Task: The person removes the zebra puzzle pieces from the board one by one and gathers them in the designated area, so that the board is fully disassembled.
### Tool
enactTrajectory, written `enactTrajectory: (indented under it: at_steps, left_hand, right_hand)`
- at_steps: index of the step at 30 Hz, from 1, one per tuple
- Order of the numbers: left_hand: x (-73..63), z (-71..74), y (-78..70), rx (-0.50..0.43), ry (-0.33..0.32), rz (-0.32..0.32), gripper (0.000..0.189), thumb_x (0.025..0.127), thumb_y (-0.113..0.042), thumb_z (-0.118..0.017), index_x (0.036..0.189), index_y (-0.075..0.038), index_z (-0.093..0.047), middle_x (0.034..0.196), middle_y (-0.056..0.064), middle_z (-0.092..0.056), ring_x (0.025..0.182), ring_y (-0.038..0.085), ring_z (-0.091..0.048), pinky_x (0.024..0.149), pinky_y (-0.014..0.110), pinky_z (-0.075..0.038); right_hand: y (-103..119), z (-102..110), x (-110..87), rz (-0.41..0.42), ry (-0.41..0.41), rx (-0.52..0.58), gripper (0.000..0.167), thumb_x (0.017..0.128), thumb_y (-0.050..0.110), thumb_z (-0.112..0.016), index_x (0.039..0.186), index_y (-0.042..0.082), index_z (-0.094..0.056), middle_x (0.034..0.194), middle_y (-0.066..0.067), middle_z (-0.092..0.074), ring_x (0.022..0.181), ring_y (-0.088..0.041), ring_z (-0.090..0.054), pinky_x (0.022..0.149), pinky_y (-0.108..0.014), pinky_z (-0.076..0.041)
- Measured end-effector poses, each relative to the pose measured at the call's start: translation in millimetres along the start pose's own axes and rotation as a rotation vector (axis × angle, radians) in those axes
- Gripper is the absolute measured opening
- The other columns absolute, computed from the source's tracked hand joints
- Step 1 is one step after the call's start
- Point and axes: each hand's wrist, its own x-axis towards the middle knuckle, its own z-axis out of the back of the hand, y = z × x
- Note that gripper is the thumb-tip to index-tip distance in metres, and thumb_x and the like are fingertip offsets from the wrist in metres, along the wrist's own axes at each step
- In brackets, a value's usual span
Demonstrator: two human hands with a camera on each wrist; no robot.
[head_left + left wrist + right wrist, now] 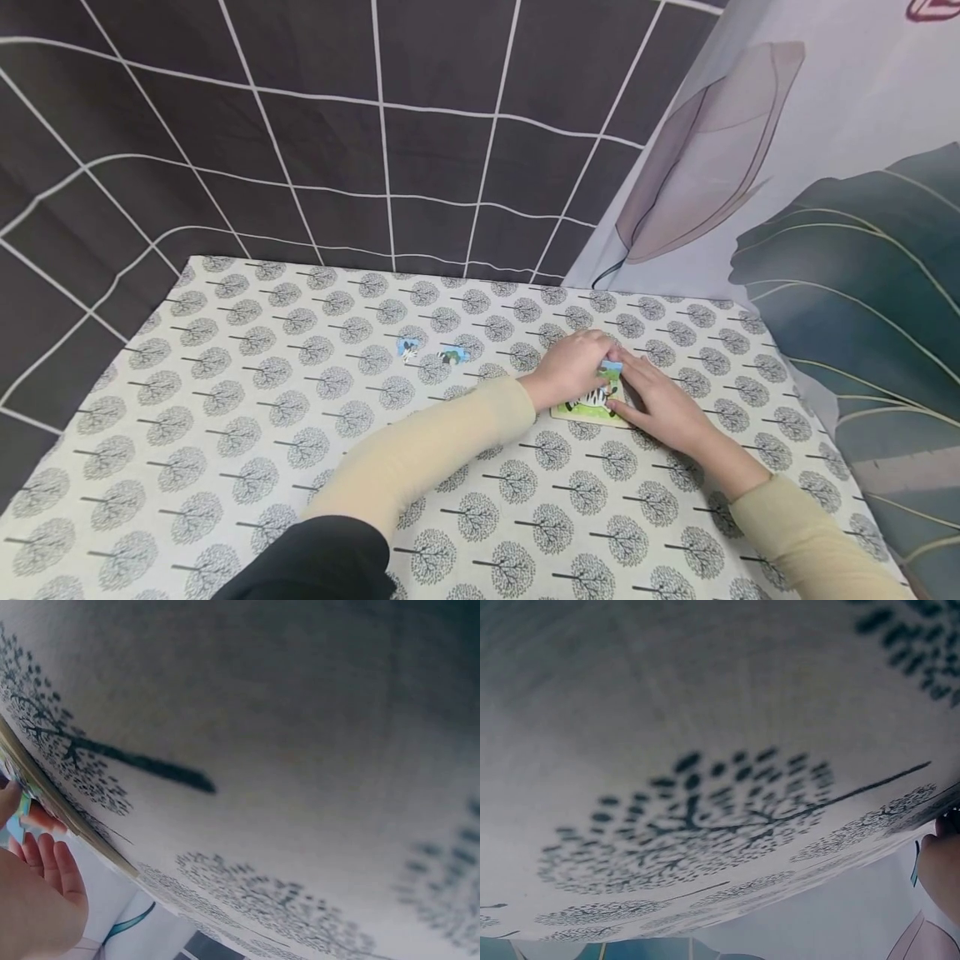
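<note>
A small wooden jigsaw board point(592, 411) with a zebra on green grass lies on the cloth at right of centre. Over its upper left part, my left hand point(572, 364) has curled fingers and pinches a small blue-green puzzle piece point(20, 823), largely hidden by the fingers. My right hand point(670, 406) rests along the board's right side, its fingers fairly straight toward the far corner and its thumb touching the board's front right part. In the right wrist view only a bit of the right hand point(941, 874) shows at the edge.
Two loose puzzle pieces, one with a zebra's head point(407, 349) and one blue, green and black point(452, 356), lie left of the board. The tree-print tablecloth point(292, 450) meets a dark gridded curtain point(315, 142) behind and a leaf-print curtain point(847, 250) at right.
</note>
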Motion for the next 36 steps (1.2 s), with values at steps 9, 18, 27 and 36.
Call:
enactTrajectory:
  at_steps: [9,18,27,36]
  left_hand:
    - [0.5,-0.5,1.1,-0.054,0.002,0.038,0.032,0.096,-0.029,-0.078,0.124,-0.017,-0.069,0.133,-0.006,-0.071,0.126,0.01,-0.065,0.116,0.021,-0.047]
    - [1.8,-2.8,2.1,-0.074,-0.009,0.039,0.031,0.095,-0.026,-0.079,0.123,-0.016,-0.069,0.128,-0.006,-0.072,0.12,0.01,-0.067,0.11,0.019,-0.051]
    - [1.5,-2.6,2.8,-0.165,-0.012,0.061,0.028,0.095,-0.019,-0.08,0.12,-0.015,-0.07,0.126,-0.004,-0.074,0.113,0.009,-0.069,0.103,0.015,-0.052]
    - [3.6,-6.6,9.2,-0.42,-0.028,0.122,0.019,0.092,-0.008,-0.081,0.107,-0.015,-0.071,0.1,-0.004,-0.075,0.084,0.001,-0.061,0.077,0.006,-0.046]
  right_hand:
    - [2.1,2.0,2.4,0.005,-0.016,0.005,0.073,0.102,0.034,-0.069,0.16,0.0,-0.039,0.17,-0.024,-0.035,0.154,-0.05,-0.036,0.125,-0.069,-0.029]
    - [1.2,0.0,5.3,-0.028,-0.004,-0.001,0.065,0.107,0.034,-0.061,0.16,0.002,-0.042,0.17,-0.023,-0.034,0.155,-0.05,-0.034,0.126,-0.068,-0.028]
    - [-0.1,-0.2,5.9,-0.056,0.011,0.015,0.066,0.107,0.036,-0.063,0.16,0.004,-0.042,0.171,-0.022,-0.033,0.155,-0.052,-0.033,0.126,-0.069,-0.027]
    - [0.6,-1.1,6.3,-0.057,0.006,0.022,0.064,0.106,0.033,-0.064,0.159,0.002,-0.044,0.17,-0.024,-0.035,0.154,-0.052,-0.034,0.126,-0.068,-0.028]
